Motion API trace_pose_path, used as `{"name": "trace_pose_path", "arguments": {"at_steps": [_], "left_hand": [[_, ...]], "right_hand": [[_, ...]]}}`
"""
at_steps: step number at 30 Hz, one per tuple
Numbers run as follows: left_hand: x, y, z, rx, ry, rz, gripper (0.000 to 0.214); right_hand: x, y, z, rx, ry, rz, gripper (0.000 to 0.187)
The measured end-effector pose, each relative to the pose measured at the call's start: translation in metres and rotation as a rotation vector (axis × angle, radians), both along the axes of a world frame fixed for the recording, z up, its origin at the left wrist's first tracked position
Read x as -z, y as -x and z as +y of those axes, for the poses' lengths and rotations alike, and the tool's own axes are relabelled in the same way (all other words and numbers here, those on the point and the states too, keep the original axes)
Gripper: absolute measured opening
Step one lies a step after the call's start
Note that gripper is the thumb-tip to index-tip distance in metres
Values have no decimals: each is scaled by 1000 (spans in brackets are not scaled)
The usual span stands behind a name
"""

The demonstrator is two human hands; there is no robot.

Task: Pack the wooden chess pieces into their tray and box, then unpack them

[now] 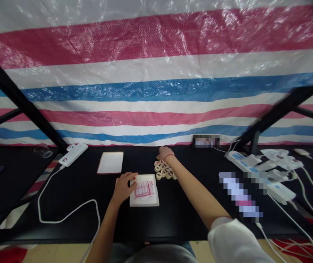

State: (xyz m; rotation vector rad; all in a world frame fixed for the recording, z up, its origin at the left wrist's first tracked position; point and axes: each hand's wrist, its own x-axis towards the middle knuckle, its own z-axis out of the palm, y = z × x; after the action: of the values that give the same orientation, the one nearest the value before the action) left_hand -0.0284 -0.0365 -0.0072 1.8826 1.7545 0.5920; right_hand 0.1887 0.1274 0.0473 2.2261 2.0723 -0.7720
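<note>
My left hand pinches a Chinese chess piece with a red character between thumb and fingers. The piece is at the upper left corner of a white open box. Inside the box lies a clear plastic sheet with a pink printed grid. My right hand, with a red string on the wrist, reaches over the far edge of a cluster of Chinese chess pieces. Its fingers point away and down, so their grip is hidden. The right forearm covers part of the cluster's right side.
A box lid lies white side up at the back left. Farther left is a white power bank with a cable. On the right are a power strip with plugs and cables, and a blurred-out device. Striped tarp hangs behind.
</note>
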Motion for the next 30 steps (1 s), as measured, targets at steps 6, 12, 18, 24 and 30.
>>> {"name": "trace_pose_path", "arguments": {"at_steps": [6, 12, 18, 24, 30], "left_hand": [[2, 0, -1, 27, -16, -5, 42], [1, -5, -13, -6, 1, 35, 42], [6, -20, -27, -43, -49, 66, 41], [9, -23, -32, -32, -136, 49, 45], [3, -21, -25, 182, -268, -30, 43]], "right_hand": [[-11, -7, 1, 58, -15, 269, 42], [-17, -17, -47, 50, 58, 827, 40], [24, -16, -132, 105, -19, 1214, 42], [45, 1, -165, 31, -264, 1052, 33], [46, 21, -173, -1, -273, 1055, 23]]}}
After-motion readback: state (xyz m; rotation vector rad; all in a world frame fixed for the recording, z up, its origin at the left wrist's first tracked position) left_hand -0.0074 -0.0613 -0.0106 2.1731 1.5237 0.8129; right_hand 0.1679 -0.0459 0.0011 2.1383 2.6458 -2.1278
